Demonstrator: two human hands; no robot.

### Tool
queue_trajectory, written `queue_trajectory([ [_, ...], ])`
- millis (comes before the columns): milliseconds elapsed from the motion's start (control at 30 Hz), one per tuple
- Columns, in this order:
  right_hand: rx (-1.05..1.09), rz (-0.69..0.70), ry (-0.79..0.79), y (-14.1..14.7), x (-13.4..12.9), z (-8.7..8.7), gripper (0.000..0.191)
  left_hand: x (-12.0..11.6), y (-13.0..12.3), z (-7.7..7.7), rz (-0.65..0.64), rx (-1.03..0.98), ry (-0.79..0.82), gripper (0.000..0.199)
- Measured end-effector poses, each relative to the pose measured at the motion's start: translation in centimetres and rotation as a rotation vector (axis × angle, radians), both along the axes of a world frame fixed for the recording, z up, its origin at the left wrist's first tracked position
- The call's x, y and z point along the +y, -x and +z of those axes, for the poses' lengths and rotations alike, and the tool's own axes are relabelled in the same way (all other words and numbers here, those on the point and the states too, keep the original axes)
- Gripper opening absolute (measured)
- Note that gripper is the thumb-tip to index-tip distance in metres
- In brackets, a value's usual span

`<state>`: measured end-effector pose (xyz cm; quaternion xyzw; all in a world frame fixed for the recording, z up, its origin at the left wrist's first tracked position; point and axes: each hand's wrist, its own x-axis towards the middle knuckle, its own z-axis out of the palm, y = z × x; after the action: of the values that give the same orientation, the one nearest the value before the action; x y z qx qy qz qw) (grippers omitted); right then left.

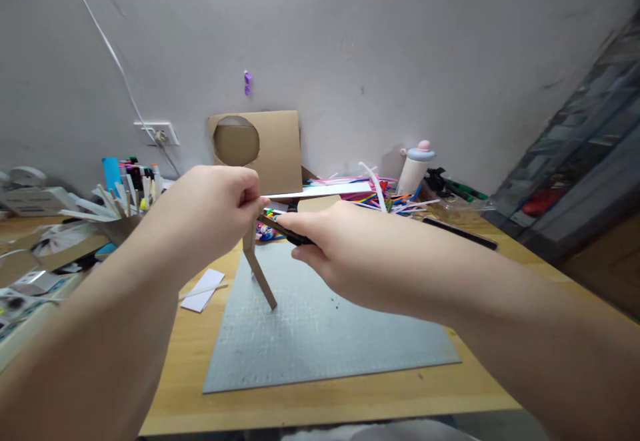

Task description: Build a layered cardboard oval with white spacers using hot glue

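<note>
My left hand (220, 202) is closed, pinching the upper end of a bent cardboard strip (260, 274). The strip slants down, its lower end over the grey cutting mat (340, 327). My right hand (320, 241) is closed around a dark tool (296, 236), whose thin end points left and meets the top of the strip beside my left fingertips. Most of the tool's handle is hidden in my palm, so its exact kind cannot be made out.
Behind the hands, a cardboard sheet with a round hole (277, 151) leans on the wall. Colourful craft sticks (395, 204) and a white bottle (414, 171) stand behind right. White paper (203, 291) lies left of the mat; a holder of strips (120, 224) is further left.
</note>
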<state>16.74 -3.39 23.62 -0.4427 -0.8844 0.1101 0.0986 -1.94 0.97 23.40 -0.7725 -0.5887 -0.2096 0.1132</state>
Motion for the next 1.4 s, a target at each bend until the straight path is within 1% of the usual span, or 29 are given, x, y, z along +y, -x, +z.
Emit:
queue_trajectory([
  [100, -0.002, -0.005, -0.008, 0.3, 0.1, -0.2, 0.023, -0.1, 0.0, 0.2, 0.038, -0.047, 0.037, 0.024],
  [167, 0.060, 0.013, -0.040, 0.2, 0.0, -0.5, 0.026, -0.3, 0.0, 0.6, 0.049, -0.090, 0.069, 0.024],
  [233, 0.133, 0.034, -0.069, -0.3, -0.1, -0.8, 0.026, -0.5, -0.1, 1.1, 0.030, -0.111, 0.057, 0.026],
  [367, 0.302, 0.056, -0.069, -1.7, -0.4, -1.3, 0.023, -0.7, -0.4, 1.6, -0.067, -0.175, -0.099, 0.030],
  [400, 0.361, 0.059, -0.051, -2.1, -0.4, -1.6, 0.025, -0.8, -0.4, 1.5, -0.115, -0.227, -0.143, 0.027],
  [467, 0.532, 0.060, 0.022, -2.8, -0.4, -2.7, 0.033, -1.0, -0.3, 0.9, -0.246, -0.420, -0.256, 0.019],
  [500, 0.639, 0.057, 0.087, -3.1, -0.4, -3.5, 0.037, -1.2, -0.2, 0.4, -0.312, -0.533, -0.316, 0.017],
  [533, 0.764, 0.054, 0.170, -3.4, -0.3, -4.5, 0.041, -1.3, -0.2, -0.3, -0.362, -0.627, -0.355, 0.020],
  [567, 0.895, 0.049, 0.272, -3.7, -0.2, -5.6, 0.042, -1.5, -0.1, -1.1, -0.387, -0.686, -0.368, 0.025],
  [600, 1.014, 0.041, 0.378, -3.8, -0.2, -6.9, 0.041, -1.6, -0.1, -2.2, -0.380, -0.687, -0.338, 0.032],
  [633, 1.129, 0.034, 0.459, -3.9, -0.2, -8.3, 0.040, -1.7, -0.2, -3.4, -0.352, -0.630, -0.252, 0.040],
  [667, 1.221, 0.025, 0.522, -3.9, -0.3, -9.7, 0.040, -1.9, -0.3, -4.7, -0.309, -0.543, -0.137, 0.043],
  [733, 1.348, 0.018, 0.607, -3.9, -0.6, -12.4, 0.043, -2.3, -0.8, -7.5, -0.262, -0.385, 0.038, 0.031],
  [767, 1.382, 0.012, 0.637, -3.8, -1.0, -13.8, 0.044, -2.6, -1.1, -8.9, -0.246, -0.342, 0.093, 0.026],
  [800, 1.407, -0.008, 0.659, -3.7, -1.4, -15.0, 0.044, -2.9, -1.5, -10.2, -0.203, -0.321, 0.133, 0.026],
  [833, 1.420, -0.034, 0.687, -3.6, -1.8, -16.2, 0.043, -3.2, -1.8, -11.4, -0.163, -0.294, 0.154, 0.029],
  [900, 1.447, -0.101, 0.724, -3.6, -2.9, -18.4, 0.043, -4.0, -2.2, -13.2, -0.087, -0.224, 0.128, 0.034],
  [967, 1.462, -0.149, 0.749, -3.7, -3.7, -20.0, 0.043, -4.6, -2.6, -14.4, -0.081, -0.131, 0.097, 0.033],
  [1033, 1.468, -0.182, 0.774, -3.8, -4.3, -21.1, 0.044, -4.9, -2.8, -15.1, -0.114, -0.039, 0.116, 0.031],
  [1067, 1.469, -0.197, 0.789, -3.9, -4.5, -21.4, 0.044, -5.0, -2.9, -15.2, -0.125, -0.001, 0.147, 0.033],
  [1167, 1.465, -0.226, 0.825, -4.1, -4.5, -21.7, 0.045, -5.1, -3.2, -15.4, -0.126, 0.069, 0.239, 0.040],
  [1233, 1.459, -0.229, 0.836, -4.2, -4.2, -21.6, 0.046, -5.1, -3.3, -15.5, -0.134, 0.072, 0.269, 0.037],
  [1300, 1.447, -0.231, 0.849, -4.1, -4.1, -21.3, 0.047, -4.9, -3.4, -15.8, -0.122, 0.038, 0.228, 0.032],
  [1400, 1.427, -0.240, 0.861, -3.7, -4.0, -21.0, 0.050, -4.6, -3.4, -16.5, -0.114, -0.099, 0.038, 0.026],
])
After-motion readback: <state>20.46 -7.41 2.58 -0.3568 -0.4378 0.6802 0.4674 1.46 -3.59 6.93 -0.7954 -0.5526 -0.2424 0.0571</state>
